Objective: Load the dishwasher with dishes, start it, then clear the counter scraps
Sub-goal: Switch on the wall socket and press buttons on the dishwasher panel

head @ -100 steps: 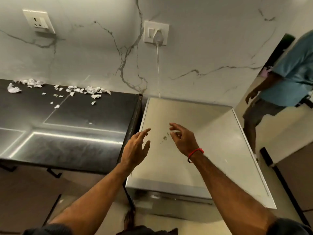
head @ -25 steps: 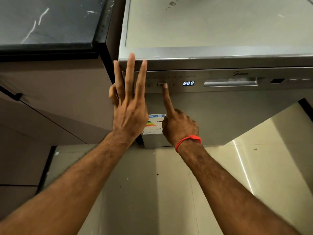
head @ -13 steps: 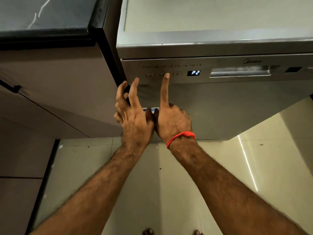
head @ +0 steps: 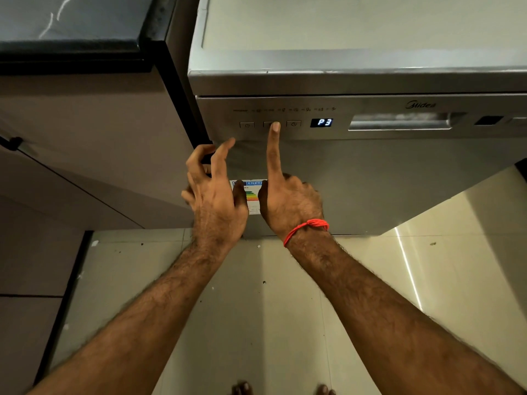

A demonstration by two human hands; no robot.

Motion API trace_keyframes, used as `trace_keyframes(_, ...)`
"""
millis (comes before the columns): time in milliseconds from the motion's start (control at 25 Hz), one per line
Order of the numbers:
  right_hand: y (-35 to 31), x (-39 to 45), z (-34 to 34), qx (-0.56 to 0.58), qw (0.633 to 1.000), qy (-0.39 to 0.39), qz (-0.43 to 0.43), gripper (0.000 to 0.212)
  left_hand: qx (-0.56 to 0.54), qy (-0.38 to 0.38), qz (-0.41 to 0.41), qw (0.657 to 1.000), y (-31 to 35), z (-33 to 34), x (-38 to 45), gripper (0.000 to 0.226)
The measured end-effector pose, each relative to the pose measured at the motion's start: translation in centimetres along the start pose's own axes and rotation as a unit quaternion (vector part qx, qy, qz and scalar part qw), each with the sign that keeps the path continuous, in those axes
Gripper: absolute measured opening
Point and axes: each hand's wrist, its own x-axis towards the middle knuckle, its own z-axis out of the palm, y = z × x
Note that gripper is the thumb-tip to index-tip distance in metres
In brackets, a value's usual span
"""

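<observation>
The silver dishwasher point(head: 370, 181) stands closed in front of me, its control panel along the top of the door. My right hand point(head: 288, 201), with a red thread on the wrist, points its index fingertip onto the middle button point(head: 270, 124) of three; the other fingers are curled in. The blue display point(head: 325, 122) reads P3. My left hand point(head: 214, 192) hovers beside it, fingers loosely bent and apart, holding nothing, just below the panel's left end. A recessed door handle point(head: 399, 122) lies right of the display.
A dark stone counter point(head: 71, 27) with beige cabinet fronts point(head: 94, 143) adjoins the dishwasher's left side. An energy label point(head: 252, 195) shows between my hands. Glossy floor tiles point(head: 256, 309) carry small crumbs, and my toes show at the bottom edge.
The display has gone from 888 to P2 to P3 while my right index finger stays on the middle button. My left hand dropped from the panel edge and curled its fingers.
</observation>
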Motion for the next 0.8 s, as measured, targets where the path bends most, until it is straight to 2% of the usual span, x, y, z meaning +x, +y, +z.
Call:
trace_keyframes(120,0.6,-0.2,-0.5,0.02,1.0,-0.002,-0.004,0.11,-0.001,0.02,0.013,1.0,0.3,-0.2,0.7,0.084)
trace_keyframes(280,1.1,-0.3,-0.3,0.01,0.998,0.056,-0.027,0.1,0.003,0.03,0.023,0.999,0.0,-0.3,0.7,0.079)
trace_keyframes(600,2.4,0.4,1.2,0.039,0.985,0.152,-0.075,0.096,0.011,0.023,0.02,0.999,-0.8,-0.3,1.1,0.075)
trace_keyframes(800,2.7,0.7,2.4,0.008,0.982,0.163,-0.095,0.094,0.004,0.024,0.026,0.999,-1.3,0.2,1.4,0.072)
